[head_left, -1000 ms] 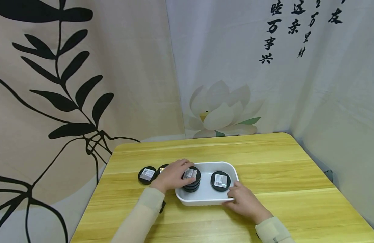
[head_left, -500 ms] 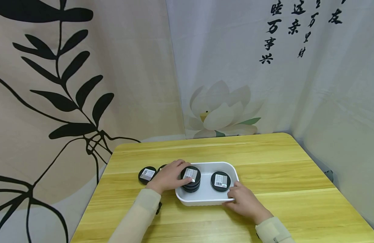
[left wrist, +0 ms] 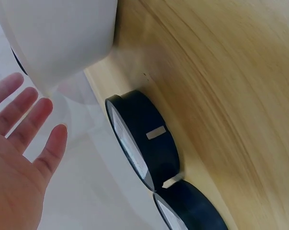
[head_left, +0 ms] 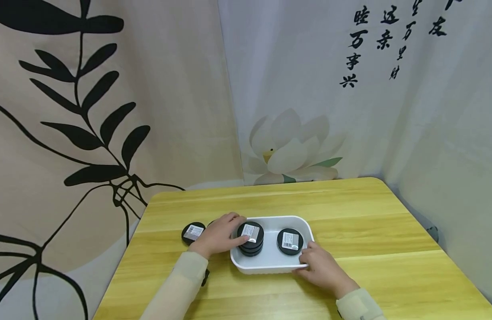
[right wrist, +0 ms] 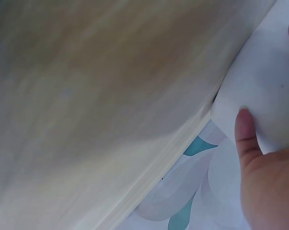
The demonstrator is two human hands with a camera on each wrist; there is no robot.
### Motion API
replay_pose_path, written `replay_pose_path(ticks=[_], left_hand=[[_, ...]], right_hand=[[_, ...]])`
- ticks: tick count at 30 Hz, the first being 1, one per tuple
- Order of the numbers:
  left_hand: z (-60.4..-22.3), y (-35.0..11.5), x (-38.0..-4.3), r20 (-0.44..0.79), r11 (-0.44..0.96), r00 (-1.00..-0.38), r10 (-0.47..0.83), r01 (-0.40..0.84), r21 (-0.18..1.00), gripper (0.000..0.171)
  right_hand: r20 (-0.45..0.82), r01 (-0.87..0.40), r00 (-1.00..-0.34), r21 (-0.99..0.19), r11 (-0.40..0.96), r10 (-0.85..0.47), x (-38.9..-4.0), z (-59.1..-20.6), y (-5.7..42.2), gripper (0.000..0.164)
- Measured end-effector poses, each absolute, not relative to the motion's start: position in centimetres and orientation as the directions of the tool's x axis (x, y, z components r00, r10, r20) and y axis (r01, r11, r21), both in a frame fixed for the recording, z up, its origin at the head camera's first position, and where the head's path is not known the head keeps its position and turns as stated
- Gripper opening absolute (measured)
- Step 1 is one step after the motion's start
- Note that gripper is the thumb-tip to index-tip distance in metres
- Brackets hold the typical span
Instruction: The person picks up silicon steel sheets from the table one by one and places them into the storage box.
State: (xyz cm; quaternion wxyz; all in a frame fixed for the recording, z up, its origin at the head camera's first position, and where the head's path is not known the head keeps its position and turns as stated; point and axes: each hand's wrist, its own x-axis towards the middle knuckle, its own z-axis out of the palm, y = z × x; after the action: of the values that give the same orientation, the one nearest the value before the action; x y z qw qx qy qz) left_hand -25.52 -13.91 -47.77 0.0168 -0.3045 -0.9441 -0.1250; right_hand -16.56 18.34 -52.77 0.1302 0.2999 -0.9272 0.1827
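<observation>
A white plastic tray (head_left: 271,269) stands on the table, its right front corner gripped by my right hand (head_left: 323,272). In the right wrist view the thumb (right wrist: 247,134) lies along the tray's outer wall (right wrist: 269,81). Inside the tray, a stack of flat round black containers (head_left: 251,246) is on the left, and a single black container (head_left: 290,241) with a white barcode label is on the right. My left hand (head_left: 219,234) hovers at the tray's left rim, thumb overlapping the stack. The left wrist view shows its fingers (left wrist: 31,124) spread and holding nothing.
Left of the tray, a black container (head_left: 193,233) lies on the wooden table (head_left: 390,249); a second one is mostly hidden behind my left hand. Both show in the left wrist view, the nearer container (left wrist: 156,139) touching its neighbour (left wrist: 194,208). A printed curtain (head_left: 182,89) hangs behind.
My left hand has shifted slightly left, off the top of the stack, uncovering more of its label. The right hand stays on the tray corner. The head view has tilted up slightly.
</observation>
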Motion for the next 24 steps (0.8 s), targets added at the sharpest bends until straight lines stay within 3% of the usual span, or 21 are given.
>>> replay_pose_path(ticks=[24], left_hand=[[-49.0,-16.5,-25.6,0.064,0.831,-0.867,0.493,0.492,0.261,0.072]], right_hand=[[0.3,-0.57,-0.816,-0.281,0.772,-0.494,-16.6,-52.8,18.3,0.031]])
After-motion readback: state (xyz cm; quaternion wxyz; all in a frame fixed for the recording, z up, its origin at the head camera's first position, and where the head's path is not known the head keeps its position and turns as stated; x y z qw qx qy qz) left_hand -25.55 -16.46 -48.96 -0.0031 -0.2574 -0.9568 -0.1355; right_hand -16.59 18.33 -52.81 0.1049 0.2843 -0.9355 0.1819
